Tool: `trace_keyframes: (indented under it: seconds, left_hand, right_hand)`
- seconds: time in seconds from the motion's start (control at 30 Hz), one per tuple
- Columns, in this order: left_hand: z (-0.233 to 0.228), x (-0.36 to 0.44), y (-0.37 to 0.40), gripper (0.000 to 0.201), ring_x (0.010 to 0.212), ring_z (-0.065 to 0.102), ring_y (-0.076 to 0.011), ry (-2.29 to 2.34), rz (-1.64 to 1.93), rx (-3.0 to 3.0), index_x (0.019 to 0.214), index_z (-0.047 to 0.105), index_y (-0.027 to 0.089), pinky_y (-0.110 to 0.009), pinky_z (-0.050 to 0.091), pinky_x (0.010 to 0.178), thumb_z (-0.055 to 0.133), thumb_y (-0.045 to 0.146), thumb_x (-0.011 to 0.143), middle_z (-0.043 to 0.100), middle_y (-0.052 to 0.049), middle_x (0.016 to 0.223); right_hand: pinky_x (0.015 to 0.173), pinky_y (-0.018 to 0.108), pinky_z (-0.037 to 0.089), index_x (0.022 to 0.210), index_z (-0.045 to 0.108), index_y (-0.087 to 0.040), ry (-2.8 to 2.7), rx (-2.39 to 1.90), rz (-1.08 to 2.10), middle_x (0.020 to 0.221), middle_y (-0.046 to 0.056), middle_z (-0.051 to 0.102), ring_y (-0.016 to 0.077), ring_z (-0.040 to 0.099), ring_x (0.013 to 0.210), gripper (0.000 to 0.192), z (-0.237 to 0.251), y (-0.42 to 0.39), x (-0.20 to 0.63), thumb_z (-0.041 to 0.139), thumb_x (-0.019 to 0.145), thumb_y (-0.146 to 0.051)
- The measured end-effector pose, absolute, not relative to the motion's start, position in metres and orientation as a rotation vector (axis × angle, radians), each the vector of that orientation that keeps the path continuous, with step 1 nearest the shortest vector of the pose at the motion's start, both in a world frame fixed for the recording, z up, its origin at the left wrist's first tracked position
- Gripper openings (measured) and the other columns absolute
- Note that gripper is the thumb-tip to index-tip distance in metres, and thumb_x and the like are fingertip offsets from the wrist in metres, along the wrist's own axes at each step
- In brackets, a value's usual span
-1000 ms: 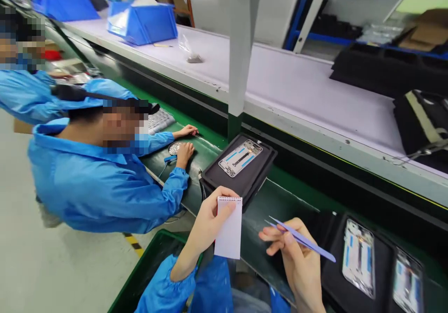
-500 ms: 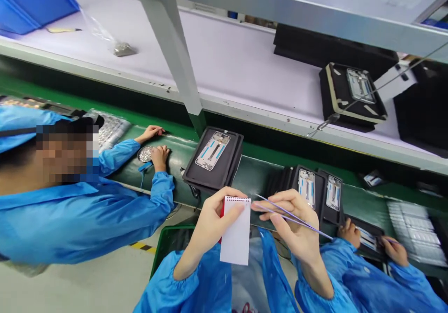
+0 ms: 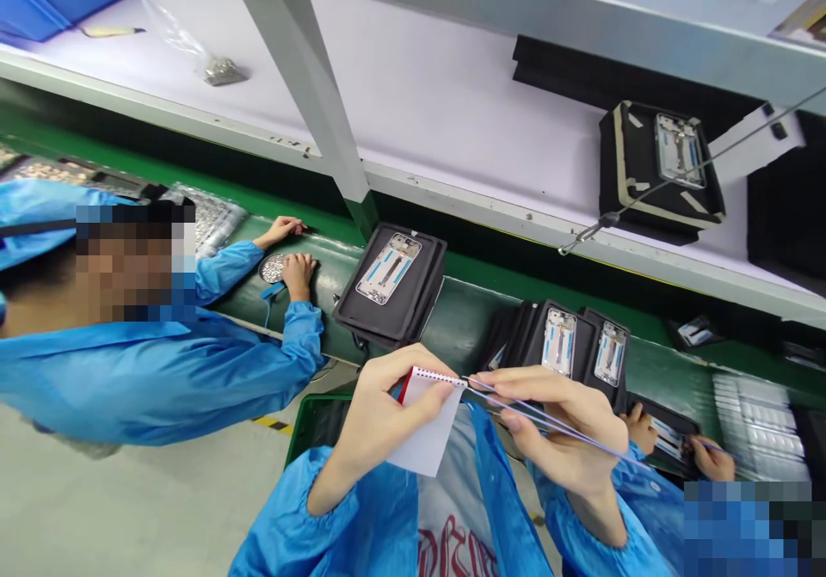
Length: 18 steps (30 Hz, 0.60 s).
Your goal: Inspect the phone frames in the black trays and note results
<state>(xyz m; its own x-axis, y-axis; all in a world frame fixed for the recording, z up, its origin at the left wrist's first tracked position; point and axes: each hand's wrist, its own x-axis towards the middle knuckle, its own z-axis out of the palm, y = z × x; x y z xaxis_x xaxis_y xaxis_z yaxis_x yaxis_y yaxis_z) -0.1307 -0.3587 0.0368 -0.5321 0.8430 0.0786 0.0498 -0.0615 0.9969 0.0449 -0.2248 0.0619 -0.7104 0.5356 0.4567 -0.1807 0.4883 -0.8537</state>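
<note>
My left hand (image 3: 393,422) grips a small white notepad (image 3: 426,441) by its top, thumb across the front. A row of dark holes lines the pad's top edge, and a red edge shows at its left. In my right hand (image 3: 568,435) is a pair of thin purple-blue tweezers (image 3: 548,423), held between thumb and fingers. Their tips meet the pad's upper right corner, where a small dark bit shows; whether they pinch it I cannot tell. Beyond my hands, a phone frame (image 3: 389,269) with blue strips lies on stacked black trays (image 3: 348,315).
At left, a co-worker in blue has a hand (image 3: 298,276) beside a round dish of small metal parts (image 3: 272,268). More phone frames (image 3: 558,343) lie on black trays at right, near another co-worker's hands (image 3: 710,458). A metal post (image 3: 303,70) rises behind the bench.
My right hand has brought the tweezer tips leftward onto the pad's upper corner. The pad has tilted, its lower end swinging left. The whole view has shifted slightly.
</note>
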Motion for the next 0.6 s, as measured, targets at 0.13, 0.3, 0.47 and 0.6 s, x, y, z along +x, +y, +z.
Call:
trace_keyframes:
  seconds: [0.13, 0.3, 0.47, 0.6]
  left_hand:
    - [0.038, -0.128, -0.354, 0.013, 0.068, 0.078, -0.0137, 1.621, 1.689, 1.003, 0.086, 0.087, 0.023, -0.017, 0.059, 0.066, 0.08, 0.012, 0.09, 0.084, 0.0, 0.079]
    - [0.035, -0.127, -0.354, 0.015, 0.067, 0.077, -0.0135, 1.647, 1.678, 1.022, 0.086, 0.086, 0.022, -0.018, 0.058, 0.065, 0.079, 0.01, 0.091, 0.084, -0.001, 0.079]
    - [0.032, -0.129, -0.357, 0.015, 0.068, 0.077, -0.0136, 1.668, 1.683, 1.058, 0.086, 0.085, 0.022, -0.018, 0.059, 0.066, 0.079, 0.009, 0.091, 0.084, 0.0, 0.08]
    - [0.032, -0.131, -0.36, 0.016, 0.069, 0.078, -0.0152, 1.692, 1.68, 1.064, 0.086, 0.086, 0.022, -0.021, 0.06, 0.066, 0.078, 0.009, 0.092, 0.085, -0.001, 0.08]
  right_hand:
    - [0.075, 0.024, 0.075, 0.118, 0.085, -0.02, -2.081, -0.181, 1.188, 0.103, 0.012, 0.092, 0.0245, 0.092, 0.087, 0.032, 0.065, -0.215, 0.043, 0.081, 0.092, -0.001]
    - [0.076, 0.022, 0.074, 0.116, 0.085, -0.02, -2.101, -0.191, 1.206, 0.104, 0.011, 0.092, 0.0227, 0.092, 0.086, 0.035, 0.062, -0.213, 0.04, 0.081, 0.09, 0.002]
    - [0.075, 0.023, 0.075, 0.118, 0.087, -0.023, -2.108, -0.227, 1.245, 0.105, 0.008, 0.093, 0.0228, 0.092, 0.087, 0.038, 0.061, -0.214, 0.038, 0.08, 0.09, 0.003]
    - [0.072, 0.024, 0.075, 0.116, 0.088, -0.023, -2.092, -0.237, 1.264, 0.104, 0.008, 0.093, 0.0236, 0.092, 0.084, 0.035, 0.063, -0.215, 0.035, 0.082, 0.091, 0.0]
